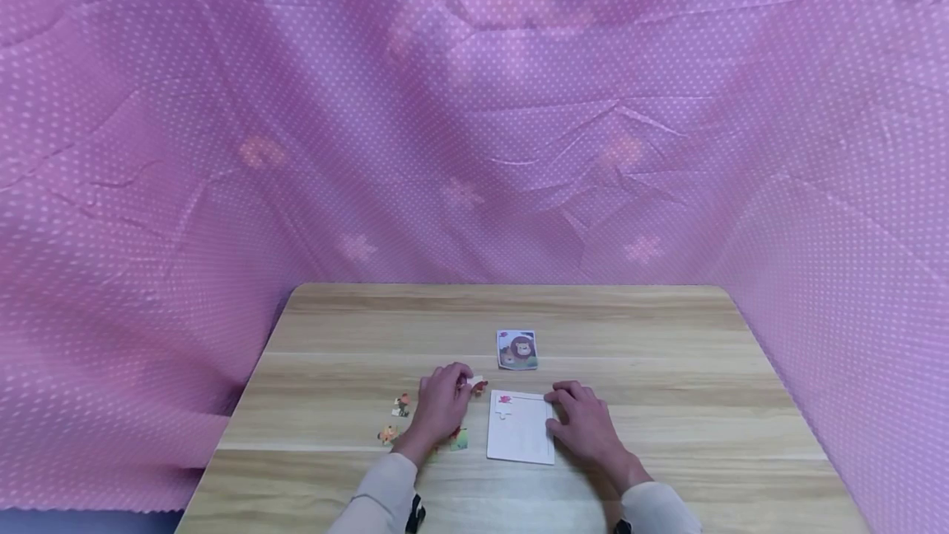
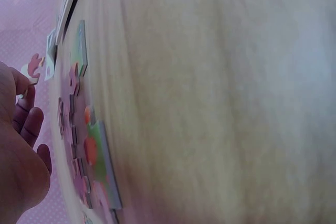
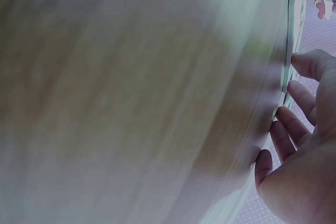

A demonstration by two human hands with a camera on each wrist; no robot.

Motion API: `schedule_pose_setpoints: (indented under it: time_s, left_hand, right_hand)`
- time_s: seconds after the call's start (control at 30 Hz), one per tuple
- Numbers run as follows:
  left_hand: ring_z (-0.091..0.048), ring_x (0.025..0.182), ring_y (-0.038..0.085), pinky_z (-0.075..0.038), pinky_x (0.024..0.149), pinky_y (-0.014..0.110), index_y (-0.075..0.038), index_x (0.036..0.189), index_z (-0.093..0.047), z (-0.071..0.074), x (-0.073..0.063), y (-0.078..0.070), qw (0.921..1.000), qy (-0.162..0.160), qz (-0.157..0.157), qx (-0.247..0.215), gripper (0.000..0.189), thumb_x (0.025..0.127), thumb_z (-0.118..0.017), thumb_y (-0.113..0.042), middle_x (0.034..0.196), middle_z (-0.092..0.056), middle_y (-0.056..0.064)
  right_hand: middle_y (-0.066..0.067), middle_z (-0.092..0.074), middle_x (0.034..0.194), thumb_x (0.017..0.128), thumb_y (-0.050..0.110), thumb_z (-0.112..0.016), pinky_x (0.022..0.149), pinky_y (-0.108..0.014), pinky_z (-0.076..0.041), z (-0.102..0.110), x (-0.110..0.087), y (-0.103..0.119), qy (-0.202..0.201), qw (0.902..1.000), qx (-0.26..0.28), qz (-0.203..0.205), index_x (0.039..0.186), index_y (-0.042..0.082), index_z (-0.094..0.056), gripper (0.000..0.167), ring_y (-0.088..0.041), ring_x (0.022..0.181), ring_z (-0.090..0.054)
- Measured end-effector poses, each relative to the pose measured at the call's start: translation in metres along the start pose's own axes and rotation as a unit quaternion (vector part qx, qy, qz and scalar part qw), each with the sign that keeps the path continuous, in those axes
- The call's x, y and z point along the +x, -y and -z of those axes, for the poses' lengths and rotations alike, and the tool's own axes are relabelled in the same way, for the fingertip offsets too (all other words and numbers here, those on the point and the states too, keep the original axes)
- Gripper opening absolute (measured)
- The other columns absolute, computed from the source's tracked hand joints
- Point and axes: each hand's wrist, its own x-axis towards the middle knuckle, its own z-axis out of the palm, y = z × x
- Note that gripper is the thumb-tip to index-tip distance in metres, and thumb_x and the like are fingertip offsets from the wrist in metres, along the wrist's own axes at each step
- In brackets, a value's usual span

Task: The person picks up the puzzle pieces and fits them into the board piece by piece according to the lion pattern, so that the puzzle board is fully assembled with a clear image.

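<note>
Inside the desk's (image 1: 652,353) far edge, a puzzle piece (image 1: 479,386) was pinched by the left hand (image 1: 442,401), a board (image 1: 522,435) touched by the spread right hand (image 1: 586,425).

The pale brown wood-grain counter (image 1: 630,336) looked smooth with a soft sheen, the pink white-dotted curtain (image 1: 460,126) was creased cloth, the flat white rectangular board (image 1: 522,440) and small colourful printed jigsaw pieces (image 1: 461,440) resembled stiff card, and the cream sleeves (image 1: 376,494) were matt cloth.
</note>
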Motion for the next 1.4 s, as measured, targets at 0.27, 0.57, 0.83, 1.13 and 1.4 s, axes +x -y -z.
schedule_pose_setpoints:
  time_s: [0.27,0.57,0.83,1.13,1.4]
  left_hand:
    - [-0.051,0.089,0.01,-0.033,0.086,0.036,-0.024,0.106,-0.061,-0.008,0.003,-0.005,1.0,0.002,-0.005,0.0,0.015,0.091,-0.061,-0.025,0.09,-0.06,-0.012]
    - [-0.051,0.086,0.007,-0.033,0.088,0.037,-0.023,0.104,-0.062,-0.016,0.011,-0.008,0.9994,0.011,-0.029,-0.019,0.014,0.09,-0.063,-0.024,0.086,-0.059,-0.015]
    - [-0.051,0.083,0.007,-0.033,0.091,0.041,-0.02,0.103,-0.063,-0.019,0.02,-0.007,0.9982,0.019,-0.056,-0.012,0.013,0.09,-0.064,-0.022,0.084,-0.06,-0.014]
    - [-0.05,0.085,0.007,-0.034,0.092,0.039,-0.021,0.101,-0.063,-0.024,0.031,-0.01,0.9967,0.041,-0.067,-0.022,0.011,0.09,-0.063,-0.022,0.085,-0.061,-0.014]
    - [-0.05,0.087,0.007,-0.038,0.083,0.034,-0.024,0.101,-0.065,-0.031,0.037,-0.01,0.9958,0.063,-0.064,-0.019,0.013,0.088,-0.064,-0.024,0.086,-0.062,-0.015]
  right_hand:
    - [-0.003,-0.054,0.133,0.081,0.032,-0.072,0.096,-0.053,-0.039,0.0,0.005,-0.001,0.001,1.0,0.001,-0.002,0.116,0.023,-0.066,0.037,-0.028,0.122,-0.049]
    - [-0.003,-0.054,0.132,0.081,0.032,-0.072,0.095,-0.054,-0.039,-0.002,0.013,0.001,-0.005,1.0,-0.002,-0.003,0.116,0.023,-0.066,0.037,-0.028,0.121,-0.049]
    - [-0.002,-0.054,0.133,0.081,0.033,-0.072,0.096,-0.053,-0.039,-0.004,0.02,0.006,-0.005,0.9998,-0.004,-0.016,0.117,0.024,-0.065,0.038,-0.027,0.121,-0.049]
    - [-0.002,-0.054,0.133,0.08,0.033,-0.072,0.095,-0.052,-0.039,-0.006,0.028,0.01,-0.012,0.9997,0.001,-0.022,0.117,0.024,-0.065,0.038,-0.028,0.121,-0.049]
    - [-0.003,-0.054,0.134,0.082,0.032,-0.071,0.096,-0.052,-0.039,-0.006,0.035,0.015,-0.011,0.9994,0.003,-0.032,0.117,0.023,-0.066,0.036,-0.028,0.122,-0.049]
